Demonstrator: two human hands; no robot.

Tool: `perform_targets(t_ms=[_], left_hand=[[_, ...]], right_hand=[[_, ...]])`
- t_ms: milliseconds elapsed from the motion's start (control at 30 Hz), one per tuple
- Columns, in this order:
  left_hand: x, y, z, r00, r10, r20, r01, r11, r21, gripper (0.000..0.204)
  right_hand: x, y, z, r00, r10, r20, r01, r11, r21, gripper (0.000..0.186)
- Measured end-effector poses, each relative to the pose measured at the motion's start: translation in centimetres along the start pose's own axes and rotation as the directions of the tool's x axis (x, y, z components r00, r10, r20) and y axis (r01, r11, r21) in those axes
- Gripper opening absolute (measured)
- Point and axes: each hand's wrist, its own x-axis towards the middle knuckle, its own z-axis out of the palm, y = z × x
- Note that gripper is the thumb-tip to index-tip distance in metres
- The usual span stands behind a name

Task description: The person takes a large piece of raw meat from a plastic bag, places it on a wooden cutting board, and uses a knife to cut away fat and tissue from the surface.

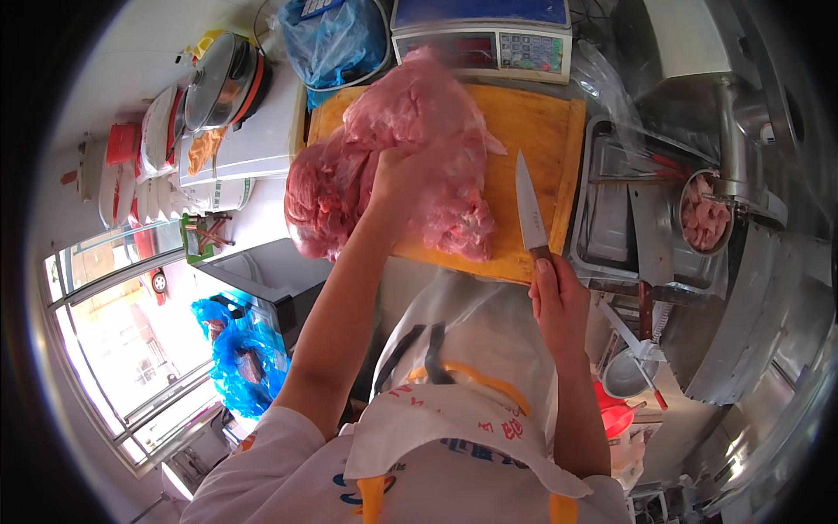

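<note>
Head view: the right hand (559, 304) has its grip closed around a brown-handled knife (529, 210), right of the raw meat slab (429, 122) on the wooden cutting board (548, 131), while the left hand (395, 175) touches that slab, its grip impossible to tell, and a slick slab slipping mid-cut could bring the knife onto hidden fingers.

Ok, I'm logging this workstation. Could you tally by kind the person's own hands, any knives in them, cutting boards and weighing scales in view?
Hands: 2, left hand and right hand
Knife in the right hand: 1
Cutting board: 1
Weighing scale: 1
Total: 5
</note>
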Motion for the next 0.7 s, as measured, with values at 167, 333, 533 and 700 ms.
perform_targets(t_ms=[167,333,533,700], left_hand=[[4.1,-2.8,-0.6,0.949,0.288,0.125,-0.303,0.731,0.611,0.019],[9.3,-6.4,-3.2,0.909,0.401,0.11,-0.378,0.685,0.623,0.018],[5.6,-1.9,-1.4,0.981,-0.104,0.161,0.071,0.978,0.196,0.012],[5.5,-1.7,-2.0,0.974,-0.213,0.076,0.212,0.977,0.019,0.008]], right_hand=[[1.8,1.9,0.6,0.992,-0.114,-0.063,0.102,0.981,-0.162,0.027],[2.2,2.1,1.7,0.991,-0.131,-0.04,0.12,0.973,-0.196,0.025],[3.8,2.1,1.9,0.947,-0.321,0.019,0.302,0.866,-0.398,0.025],[5.7,1.7,3.2,0.862,-0.505,0.043,0.476,0.777,-0.411,0.026]])
